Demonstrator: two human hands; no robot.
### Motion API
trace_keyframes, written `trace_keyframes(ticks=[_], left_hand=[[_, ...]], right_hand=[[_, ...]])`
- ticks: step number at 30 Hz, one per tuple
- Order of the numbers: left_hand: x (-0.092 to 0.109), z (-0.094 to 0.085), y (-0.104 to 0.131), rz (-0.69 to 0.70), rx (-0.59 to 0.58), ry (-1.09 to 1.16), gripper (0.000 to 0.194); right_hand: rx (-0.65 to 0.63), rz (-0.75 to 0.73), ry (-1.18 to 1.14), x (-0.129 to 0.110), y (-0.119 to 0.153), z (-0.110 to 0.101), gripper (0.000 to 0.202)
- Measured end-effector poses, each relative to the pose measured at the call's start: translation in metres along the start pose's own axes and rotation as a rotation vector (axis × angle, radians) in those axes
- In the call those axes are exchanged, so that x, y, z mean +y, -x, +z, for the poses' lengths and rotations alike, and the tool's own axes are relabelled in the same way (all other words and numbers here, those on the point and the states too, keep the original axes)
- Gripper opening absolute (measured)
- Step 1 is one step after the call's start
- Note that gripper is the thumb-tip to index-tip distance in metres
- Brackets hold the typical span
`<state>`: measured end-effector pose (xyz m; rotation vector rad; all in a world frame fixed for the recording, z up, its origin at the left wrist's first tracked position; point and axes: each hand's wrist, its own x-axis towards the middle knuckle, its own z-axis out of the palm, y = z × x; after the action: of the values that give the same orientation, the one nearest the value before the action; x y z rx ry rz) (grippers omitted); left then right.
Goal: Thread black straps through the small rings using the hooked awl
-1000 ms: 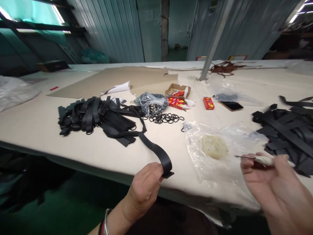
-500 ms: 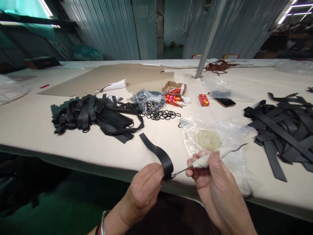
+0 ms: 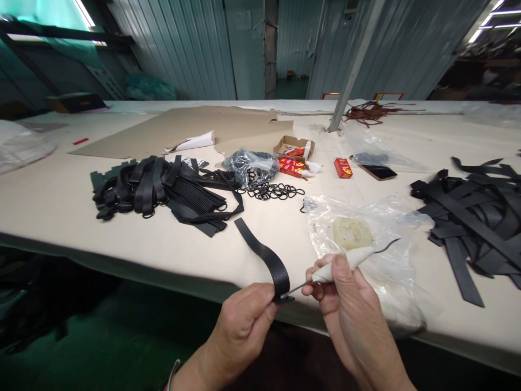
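Observation:
My left hand (image 3: 246, 320) pinches the near end of a black leather strap (image 3: 266, 255), whose free end curves up and away over the table edge. Between the fingers of my right hand (image 3: 345, 298) is an awl (image 3: 340, 265) with a pale wrapped handle; a thin metal shaft sticks out of each end. The left shaft meets the strap beside my left fingertips, though whether it goes through the leather I cannot tell. The other shaft, dark and wavy, points up to the right. Behind the awl, a yellowish wax-like block (image 3: 353, 232) lies on a clear plastic bag (image 3: 391, 217).
Finished-looking black straps (image 3: 163, 190) lie bundled at left; loose black strips (image 3: 480, 217) are piled at right. Black metal rings (image 3: 272, 191), red small boxes (image 3: 343, 168), a phone (image 3: 377, 172) and brown paper (image 3: 171, 127) lie farther back. A metal post (image 3: 354, 70) rises beyond them.
My right hand and the awl have moved left, closer to my left hand. A small flap of the strap's near end now shows past the shaft. The view has shifted slightly.

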<state>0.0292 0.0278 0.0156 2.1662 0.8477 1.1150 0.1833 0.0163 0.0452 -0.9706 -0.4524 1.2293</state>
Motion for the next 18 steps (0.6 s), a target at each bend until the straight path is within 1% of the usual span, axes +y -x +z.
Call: trace_keyframes(ticks=[3, 6, 9, 11, 13, 15, 18], left_hand=[[0.005, -0.002, 0.001, -0.153, -0.082, 0.1, 0.019], [0.007, -0.002, 0.002, -0.333, -0.138, 0.226, 0.023], [0.007, 0.001, 0.006, -0.514, -0.138, 0.347, 0.024], [0.007, 0.005, 0.008, -0.599, -0.111, 0.399, 0.024], [0.007, 0.009, 0.009, -0.654, -0.073, 0.425, 0.025], [0.008, 0.01, 0.009, -0.674, -0.037, 0.42, 0.026], [0.007, 0.01, 0.006, -0.628, 0.01, 0.353, 0.026]], right_hand=[[0.003, -0.007, 0.089, 0.003, -0.001, -0.003, 0.029], [0.01, -0.042, 0.256, 0.007, -0.003, -0.006, 0.028], [-0.001, -0.104, 0.478, 0.008, -0.006, -0.004, 0.032], [-0.026, -0.146, 0.62, 0.007, -0.009, 0.001, 0.033], [-0.07, -0.204, 0.738, 0.007, -0.012, 0.008, 0.033], [-0.115, -0.288, 0.847, 0.007, -0.015, 0.017, 0.032], [-0.157, -0.47, 0.963, -0.006, -0.015, 0.034, 0.031]])
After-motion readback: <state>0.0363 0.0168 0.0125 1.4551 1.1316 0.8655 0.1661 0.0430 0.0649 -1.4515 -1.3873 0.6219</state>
